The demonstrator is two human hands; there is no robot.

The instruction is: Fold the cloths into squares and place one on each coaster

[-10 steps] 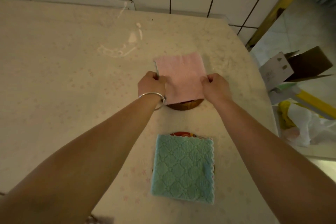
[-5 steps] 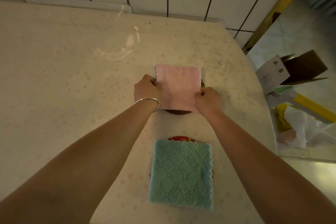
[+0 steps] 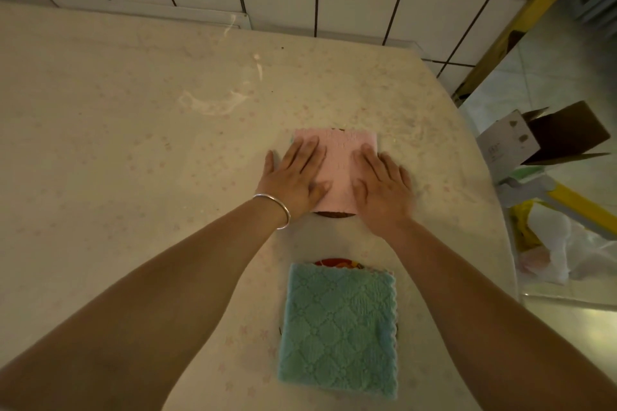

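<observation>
Straight fingers of the left hand (image 3: 293,182) and right hand (image 3: 384,185) lie flat, grasping nothing, pressing the folded pink terry cloth (image 3: 337,173) onto a round brown coaster (image 3: 334,214), whose edge peeks out below. A silver bangle (image 3: 275,208) circles the left wrist. Nearer the person, a folded teal quilted cloth (image 3: 337,330) covers a red-patterned coaster (image 3: 335,263). Both sit on the pale speckled tabletop (image 3: 117,160). Right of the table stands an open cardboard box (image 3: 541,135); its print is too small to read.
</observation>
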